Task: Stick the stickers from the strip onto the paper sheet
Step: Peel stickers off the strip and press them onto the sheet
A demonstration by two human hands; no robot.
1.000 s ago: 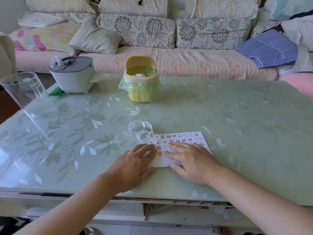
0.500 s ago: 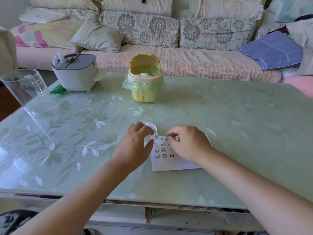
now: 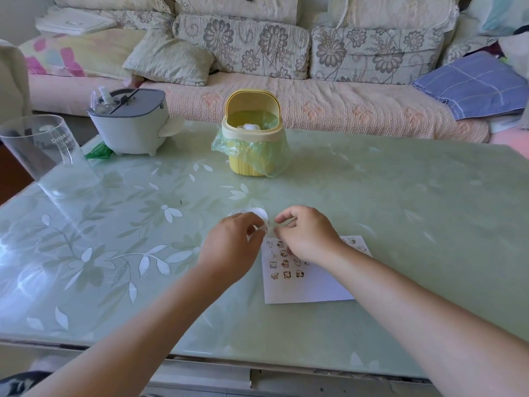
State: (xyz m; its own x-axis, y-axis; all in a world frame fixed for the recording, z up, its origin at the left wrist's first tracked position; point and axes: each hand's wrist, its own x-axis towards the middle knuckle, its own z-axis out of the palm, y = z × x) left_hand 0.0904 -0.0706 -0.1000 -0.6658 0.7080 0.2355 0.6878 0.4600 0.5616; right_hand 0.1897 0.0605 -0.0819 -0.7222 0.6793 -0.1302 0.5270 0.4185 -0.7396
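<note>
Probably the strip (image 3: pixel 259 214) is light, limp and curly; the left hand (image 3: pixel 232 247) pinches its coil, the right hand (image 3: pixel 307 233) its free end. Peel from a corner, gently.

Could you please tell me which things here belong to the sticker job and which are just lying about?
In use: sticker strip, held by left hand and right hand; paper sheet with stickers on it.
Lying about: yellow mini bin, clear plastic cup, white container with grey lid.

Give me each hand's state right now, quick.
Left hand: holding the sticker strip.
Right hand: pinching the end of the same strip.
</note>
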